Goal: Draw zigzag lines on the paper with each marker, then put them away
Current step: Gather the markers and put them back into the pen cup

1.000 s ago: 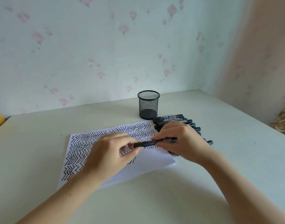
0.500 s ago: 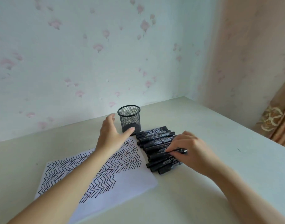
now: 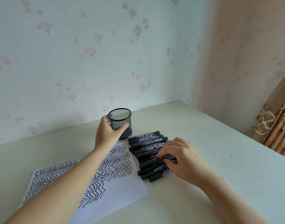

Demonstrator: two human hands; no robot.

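While the drawing looks finished and the putting-away is in hand, the stock stands thus:

Markers: black capped markers [image 3: 148,152] lie side by side in a row on the table [image 3: 219,159], just right of the paper, caps toward the paper. Judged light, stiff and smooth-barrelled; round, so likely to roll if nudged. Best taken at mid-barrel, across the printed label, a few at a time.

Pen cup: black wire-mesh pen cup [image 3: 120,122], upright, apparently empty, at the far end of the marker row and just beyond the paper's far corner. Judged light and easily tipped or slid; wants steadying at the wall while markers drop in.

Paper: white sheet [image 3: 122,189], flat, largely covered in black zigzag lines [image 3: 116,162]; thin and limp, prone to shift if dragged.

Left hand: left hand [image 3: 106,135] wrapped round the cup's wall, thumb on the near side, fingers behind.

Right hand: right hand [image 3: 182,157] over the near end of the row, fingers curled, pinching one marker [image 3: 166,157] at its barrel.

Risk: a loose marker may roll toward the table edge.
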